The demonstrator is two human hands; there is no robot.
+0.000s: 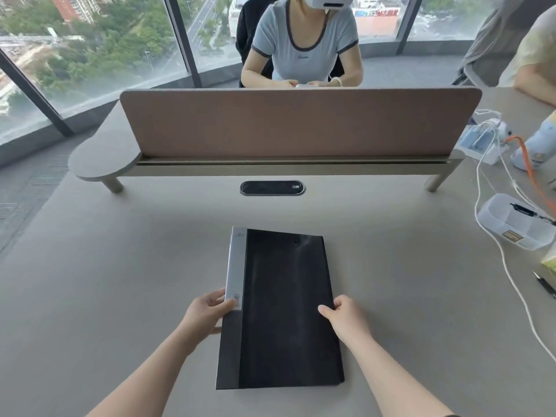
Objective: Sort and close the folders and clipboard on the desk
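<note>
A black folder (282, 311) lies flat and shut on the grey desk (120, 281), straight in front of me. It rests on another folder or clipboard whose grey spine strip with a white label (236, 266) shows along the left side. My left hand (207, 311) grips that left edge near the label, thumb on top. At the black folder's right edge, my right hand (346, 314) holds on with the thumb over the cover. I cannot tell how many items are in the stack.
A brown divider screen (301, 121) on a raised shelf crosses the desk's far side, with a black cable port (272, 188) before it. At the right are white cables (493, 236), a clear plastic box (511, 224), a charger and a pen (544, 284). A person sits opposite; another's arm is at far right.
</note>
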